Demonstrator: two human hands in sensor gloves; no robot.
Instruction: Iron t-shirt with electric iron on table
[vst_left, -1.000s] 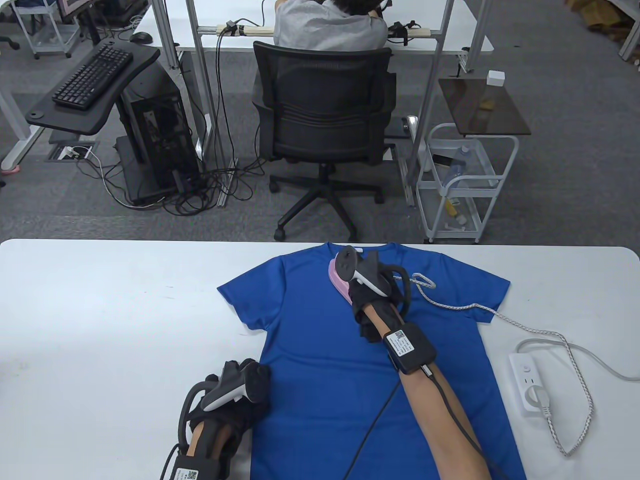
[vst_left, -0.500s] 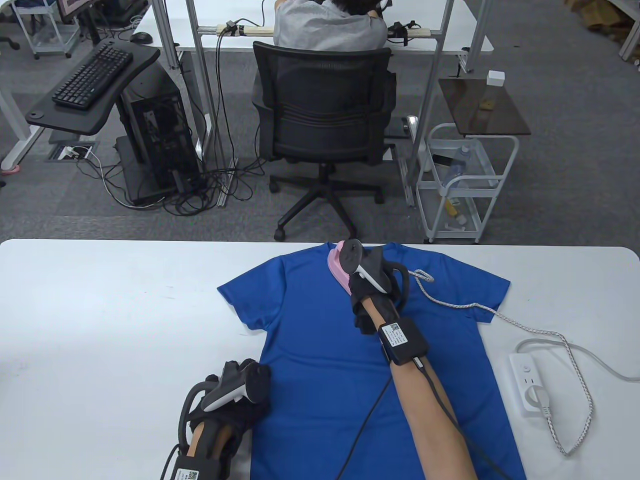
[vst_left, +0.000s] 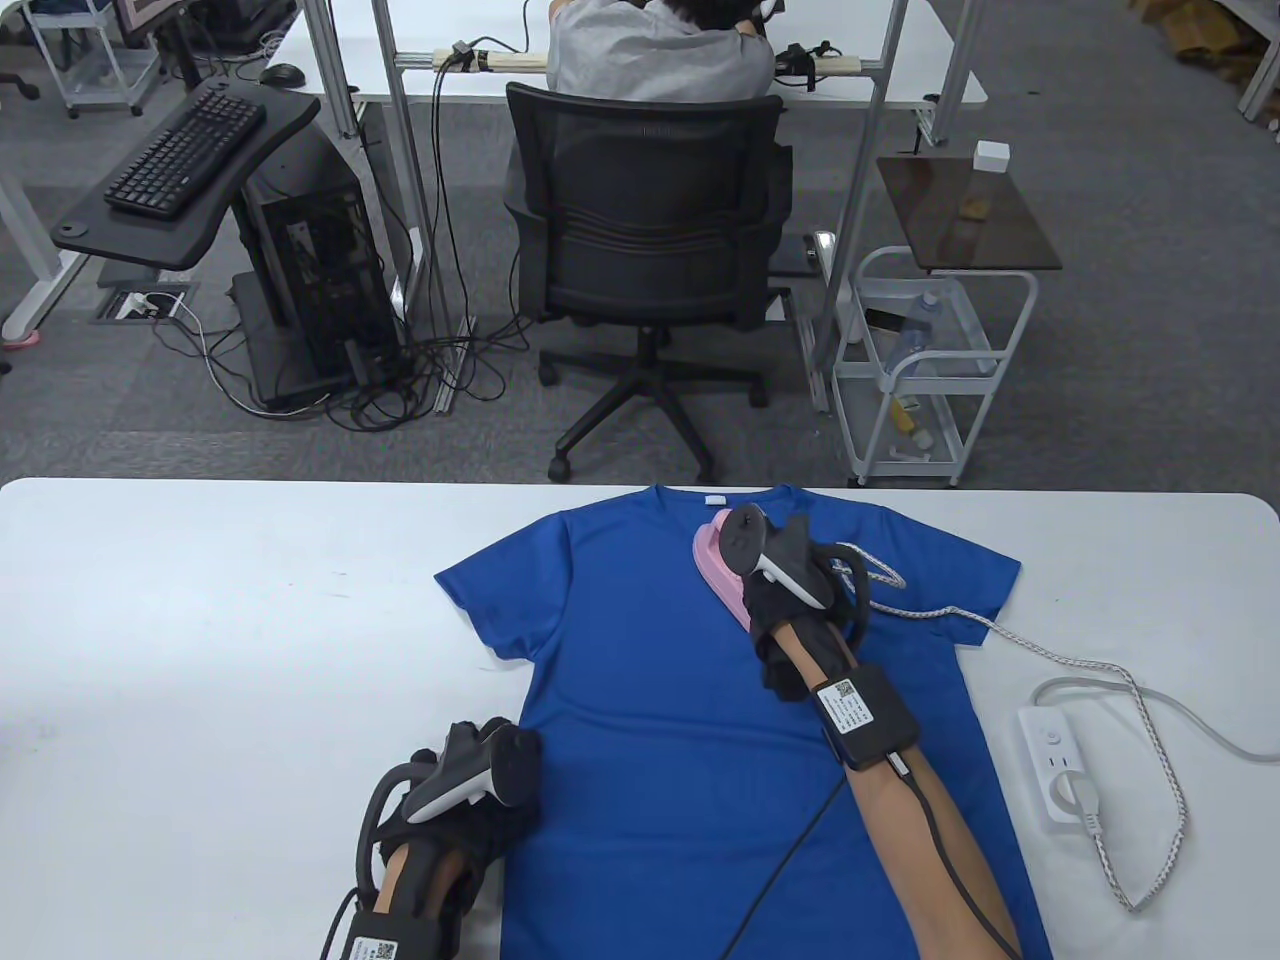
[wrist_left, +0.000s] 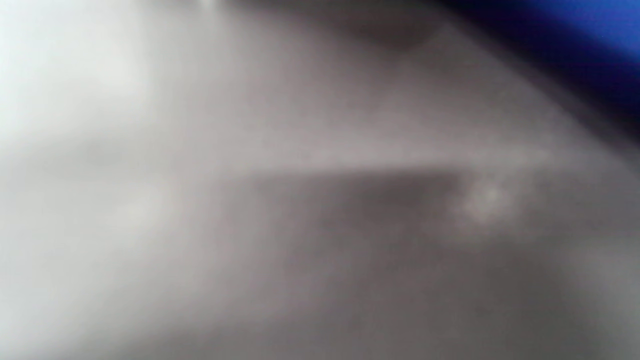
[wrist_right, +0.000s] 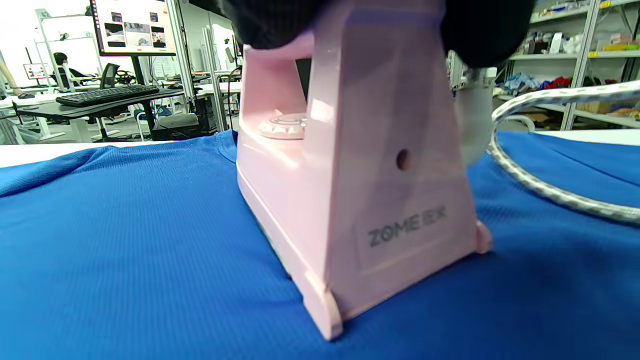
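iron (wrist_right: 350, 190) | on shirt (vst_left: 640, 700) | R fingers (wrist_right: 480, 30) wrapped round handle | L fingers state unclear

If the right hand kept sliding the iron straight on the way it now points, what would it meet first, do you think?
The right hand points the iron up-left toward the t-shirt collar; probably that comes first, then the table edge.

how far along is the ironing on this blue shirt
Done: the blue t-shirt lies spread flat on the table, and the iron's cord runs to the power strip. In hand: the right hand grips the pink iron, soleplate down on the upper chest near the collar; the left hand rests at the shirt's lower left edge. Left: how much fabric remains cannot be told.
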